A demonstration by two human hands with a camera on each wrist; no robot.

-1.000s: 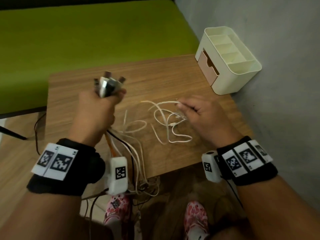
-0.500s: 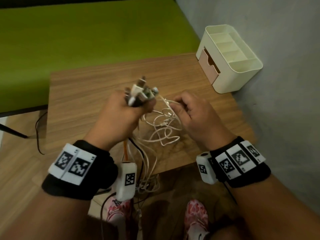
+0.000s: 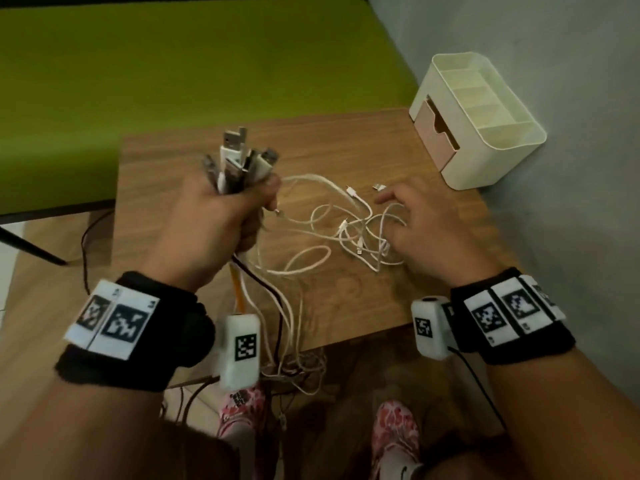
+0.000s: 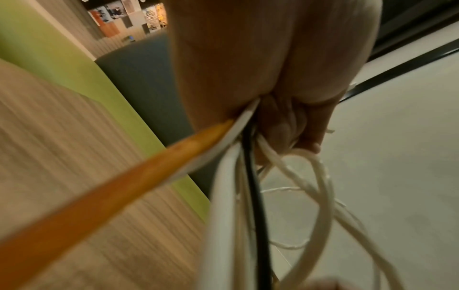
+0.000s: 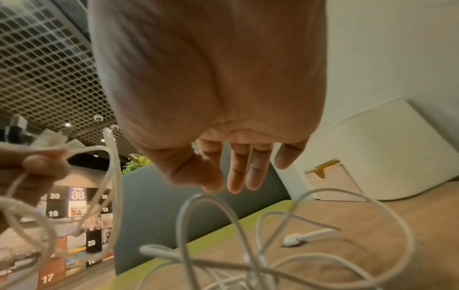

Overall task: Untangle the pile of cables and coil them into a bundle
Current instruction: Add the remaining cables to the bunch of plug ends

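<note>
Above the wooden desk [image 3: 346, 306], the left hand [image 3: 214, 220] makes a fist round a bunch of cables [image 3: 239, 164], plug ends sticking up out of the grip. How many plugs there are is hard to count, since they overlap and blur. Below the fist, white strands, one black cable [image 3: 266, 289] and an orange cable [image 3: 237, 289] run down past the near desk edge; their lower ends are lost in shadow near the floor. From the left wrist, the curled fingers [image 4: 285, 125] clamp the strands. The right hand [image 3: 426, 223] hovers with fingers straight and slightly spread, holding nothing, over a loose white tangle [image 3: 353, 233] lying on the desk. Its palm hides part of that tangle. A cream organiser [image 3: 478, 123] sits at the far right corner.
</note>
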